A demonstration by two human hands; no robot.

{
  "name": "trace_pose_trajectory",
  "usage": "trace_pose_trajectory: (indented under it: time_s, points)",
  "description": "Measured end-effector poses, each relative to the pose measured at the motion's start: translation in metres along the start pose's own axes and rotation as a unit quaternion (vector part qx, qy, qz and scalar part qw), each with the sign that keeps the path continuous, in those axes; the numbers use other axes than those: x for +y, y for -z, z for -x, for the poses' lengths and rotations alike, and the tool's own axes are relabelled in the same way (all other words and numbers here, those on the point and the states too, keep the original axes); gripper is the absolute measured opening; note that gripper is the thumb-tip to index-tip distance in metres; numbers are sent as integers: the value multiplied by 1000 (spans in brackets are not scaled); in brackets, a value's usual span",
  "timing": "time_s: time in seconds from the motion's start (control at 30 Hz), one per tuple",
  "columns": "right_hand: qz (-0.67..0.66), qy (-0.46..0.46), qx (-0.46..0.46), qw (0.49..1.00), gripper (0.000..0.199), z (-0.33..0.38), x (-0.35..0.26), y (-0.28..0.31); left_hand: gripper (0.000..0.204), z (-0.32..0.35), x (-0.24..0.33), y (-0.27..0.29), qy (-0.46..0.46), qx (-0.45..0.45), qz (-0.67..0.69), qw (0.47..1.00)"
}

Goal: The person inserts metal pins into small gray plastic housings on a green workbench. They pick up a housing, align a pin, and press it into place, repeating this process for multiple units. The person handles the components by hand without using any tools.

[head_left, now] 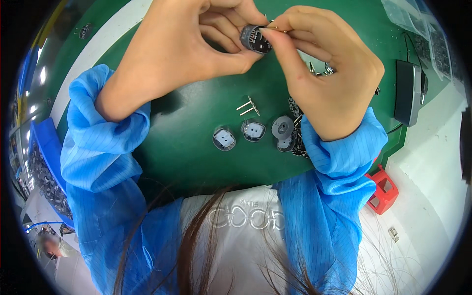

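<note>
Small dark cylindrical part (255, 39), lying sideways, raised above green mat; thin metal pin (275, 28) at its top

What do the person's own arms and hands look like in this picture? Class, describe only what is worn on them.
Both forearms wear loose, bright blue sleeves of thin shiny fabric with fine pinstripes: the left sleeve and the right sleeve. Each gathers into a puffy cuff at the wrist. The left hand and right hand are bare, with no gloves, rings or watch visible.
</note>
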State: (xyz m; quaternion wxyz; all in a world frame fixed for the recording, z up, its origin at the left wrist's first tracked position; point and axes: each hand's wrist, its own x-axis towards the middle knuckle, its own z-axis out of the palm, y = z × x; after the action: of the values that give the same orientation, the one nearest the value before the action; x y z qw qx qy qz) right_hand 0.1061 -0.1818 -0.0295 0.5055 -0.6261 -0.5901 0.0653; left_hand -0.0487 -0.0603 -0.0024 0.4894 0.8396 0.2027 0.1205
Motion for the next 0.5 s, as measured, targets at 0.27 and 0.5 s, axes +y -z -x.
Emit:
trace_pose_trajectory:
  time_s: [0.27, 0.5]
  points:
    - [-13, 64, -8, 998, 18, -3, 12, 3, 29, 2, -18, -1, 41, 14, 112, 993]
    - [-202, -226, -84, 949, 33, -20, -26, 2, 20, 4, -25, 4, 65, 20, 227, 971]
